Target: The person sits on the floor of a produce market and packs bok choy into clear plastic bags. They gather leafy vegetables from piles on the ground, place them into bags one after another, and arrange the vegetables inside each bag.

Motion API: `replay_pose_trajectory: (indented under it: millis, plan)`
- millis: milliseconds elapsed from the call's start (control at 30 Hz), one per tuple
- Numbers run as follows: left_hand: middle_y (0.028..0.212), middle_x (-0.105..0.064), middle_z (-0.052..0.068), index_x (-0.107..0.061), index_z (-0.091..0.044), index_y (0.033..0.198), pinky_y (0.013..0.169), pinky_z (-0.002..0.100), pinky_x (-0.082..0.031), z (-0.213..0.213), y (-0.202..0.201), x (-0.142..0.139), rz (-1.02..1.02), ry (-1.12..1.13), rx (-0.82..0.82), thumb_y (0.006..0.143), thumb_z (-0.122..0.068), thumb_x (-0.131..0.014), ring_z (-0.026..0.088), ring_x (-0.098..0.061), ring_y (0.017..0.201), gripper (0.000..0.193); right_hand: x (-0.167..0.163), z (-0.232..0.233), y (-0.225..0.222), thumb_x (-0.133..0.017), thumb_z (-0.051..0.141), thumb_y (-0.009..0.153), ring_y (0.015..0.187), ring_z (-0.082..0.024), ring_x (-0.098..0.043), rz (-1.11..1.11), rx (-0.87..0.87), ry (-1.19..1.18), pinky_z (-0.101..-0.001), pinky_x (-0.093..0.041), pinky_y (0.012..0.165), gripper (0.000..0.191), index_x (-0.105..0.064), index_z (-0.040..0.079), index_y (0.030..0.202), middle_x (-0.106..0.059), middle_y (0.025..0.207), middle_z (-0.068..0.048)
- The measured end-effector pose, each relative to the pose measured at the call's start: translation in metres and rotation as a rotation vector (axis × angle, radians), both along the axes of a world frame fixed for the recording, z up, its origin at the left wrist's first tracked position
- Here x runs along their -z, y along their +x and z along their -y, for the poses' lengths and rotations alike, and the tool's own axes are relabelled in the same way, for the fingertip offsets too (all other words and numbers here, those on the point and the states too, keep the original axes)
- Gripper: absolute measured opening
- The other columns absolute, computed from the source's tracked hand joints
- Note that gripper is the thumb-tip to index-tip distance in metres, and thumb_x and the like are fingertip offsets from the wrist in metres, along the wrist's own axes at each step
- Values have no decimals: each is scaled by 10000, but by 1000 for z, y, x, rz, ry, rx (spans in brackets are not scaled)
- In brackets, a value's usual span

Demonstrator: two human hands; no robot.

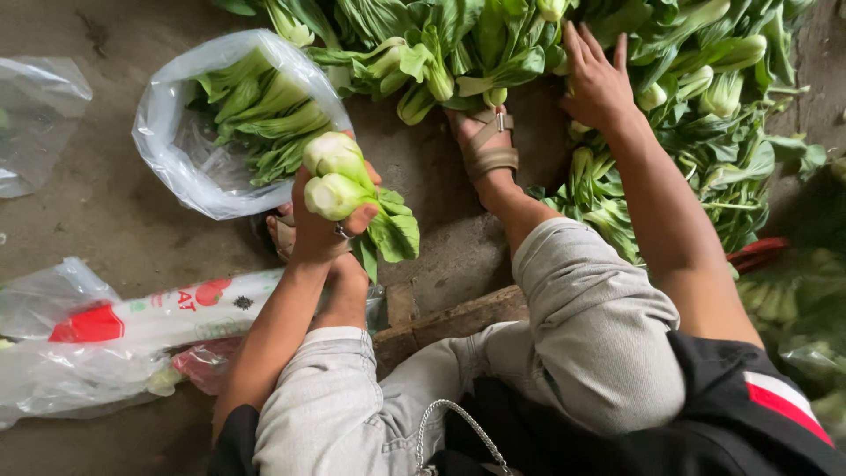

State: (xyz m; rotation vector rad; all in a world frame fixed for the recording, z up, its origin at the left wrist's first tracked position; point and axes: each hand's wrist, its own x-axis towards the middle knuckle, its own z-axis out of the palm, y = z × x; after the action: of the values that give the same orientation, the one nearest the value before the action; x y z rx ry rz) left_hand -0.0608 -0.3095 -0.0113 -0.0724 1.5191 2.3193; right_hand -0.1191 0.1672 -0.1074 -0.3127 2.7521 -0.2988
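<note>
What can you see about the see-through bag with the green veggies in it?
The clear plastic bag is thin, crinkly and shiny. It lies on the grey concrete floor, its mouth open toward the person. Inside are leafy greens with pale stems, partly filling it. The left hand, gripping two more bunches, is right at its open edge.

1. Left hand (319, 231): bare, with a silver ring (342, 233) on one finger.
2. Right hand (596, 81): bare, no ring visible.
3. Trousers (582, 335): light grey, rolled to cuffs at the shins.
4. Sandals (487, 141): tan straps with a metal buckle.
5. Top (749, 405): black, short-sleeved, with a red and white stripe.
6. Silver chain strap (458, 423) at the lap.
</note>
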Motion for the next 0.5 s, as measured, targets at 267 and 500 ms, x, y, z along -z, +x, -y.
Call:
replay_pose_trajectory:
  millis: [267, 500]
  plan:
    - [1140, -693, 69, -490, -6, 1480, 938, 292, -571, 1, 3, 7, -38, -77, 64, 797, -301, -930, 142, -660, 1028, 864, -49, 3, -27, -747, 180, 949, 1376, -277, -534, -696, 123, 258, -599, -106, 1136, 446, -537, 137, 1340, -667, 1316, -61]
    - [1396, -539, 81, -478, -53, 1460, 973, 314, -566, -15, 1, 3, -218, -88, 105, 738, -254, -1004, 152, -634, 1119, 916, -130, 158, -16, -519, 28, 1089, 1160, -184, -613, 59, 192, -1138, -294, -567, 970, 555, -352, 35, 1618, -436, 1330, -90]
